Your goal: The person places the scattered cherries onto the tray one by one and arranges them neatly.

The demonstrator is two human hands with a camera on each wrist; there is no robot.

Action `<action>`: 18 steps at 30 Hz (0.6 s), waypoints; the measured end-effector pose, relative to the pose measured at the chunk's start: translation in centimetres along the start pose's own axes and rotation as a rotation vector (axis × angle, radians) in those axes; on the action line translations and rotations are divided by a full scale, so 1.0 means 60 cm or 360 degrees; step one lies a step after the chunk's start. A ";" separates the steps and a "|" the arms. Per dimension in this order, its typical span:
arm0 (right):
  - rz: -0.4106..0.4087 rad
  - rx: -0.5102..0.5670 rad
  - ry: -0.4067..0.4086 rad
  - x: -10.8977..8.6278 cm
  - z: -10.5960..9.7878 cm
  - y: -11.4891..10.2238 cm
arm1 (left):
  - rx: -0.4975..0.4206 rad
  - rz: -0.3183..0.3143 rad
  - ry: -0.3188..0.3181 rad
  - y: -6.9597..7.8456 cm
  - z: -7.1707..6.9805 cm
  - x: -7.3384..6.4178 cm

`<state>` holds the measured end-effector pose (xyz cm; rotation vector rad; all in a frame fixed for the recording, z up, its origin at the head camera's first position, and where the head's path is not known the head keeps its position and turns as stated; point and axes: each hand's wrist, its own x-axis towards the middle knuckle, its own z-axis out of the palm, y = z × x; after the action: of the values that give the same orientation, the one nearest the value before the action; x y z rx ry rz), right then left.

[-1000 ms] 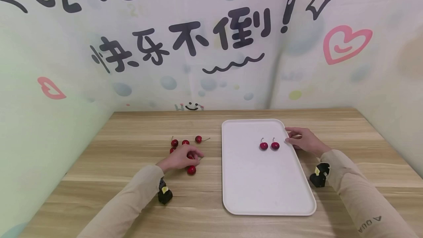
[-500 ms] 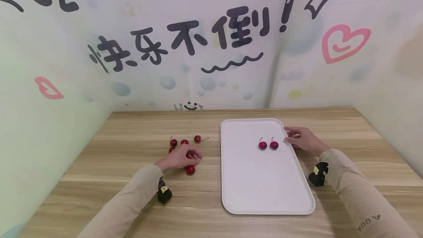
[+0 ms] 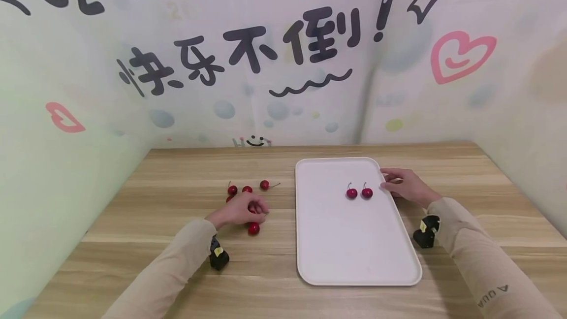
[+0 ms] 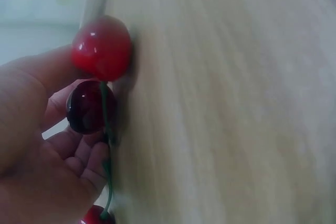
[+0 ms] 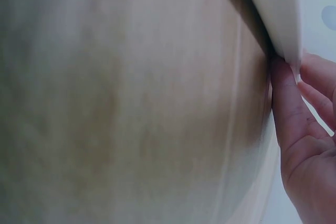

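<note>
In the head view my left hand (image 3: 239, 209) is low over the cherries at the left of the table. Its fingers curl about a dark red cherry (image 4: 92, 107), with thumb and fingers on either side of it. Close by, a brighter cherry (image 4: 102, 48) with a green stem overlaps the thumb. Another cherry (image 3: 254, 229) lies just below the hand, and several more, such as this cherry (image 3: 232, 189), are beyond it. My right hand (image 3: 408, 186) pinches the right edge of the white tray (image 3: 354, 250). Two cherries (image 3: 352, 193) stand side by side on the tray, stems up.
A cherry (image 3: 264, 185) with its stem pointing right lies between the pile and the tray. The wood-grain table (image 3: 204, 284) ends at the back against a printed wall cloth (image 3: 199, 117). Black wrist cameras (image 3: 219, 256) hang below both sleeves.
My left hand has shifted slightly left, and the cherries at its fingers have shifted a little with it. My right hand stays on the tray edge.
</note>
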<state>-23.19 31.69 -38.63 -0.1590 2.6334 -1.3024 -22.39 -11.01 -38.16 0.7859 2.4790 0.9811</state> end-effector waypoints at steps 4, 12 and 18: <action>-0.0006 -0.0002 0.0002 0.000 0.000 0.001 | -0.0012 0.0007 -0.0016 0.001 0.001 0.000; 0.0018 -0.0019 0.0002 0.001 -0.001 0.003 | -0.0044 0.0010 -0.0036 0.003 0.000 -0.002; 0.0008 -0.0020 -0.0001 0.000 -0.001 0.004 | -0.0060 -0.0025 -0.0047 0.004 0.000 -0.003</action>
<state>-23.23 31.88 -38.76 -0.1543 2.6400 -1.2843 -22.19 -10.97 -37.99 0.7627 2.4305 1.0008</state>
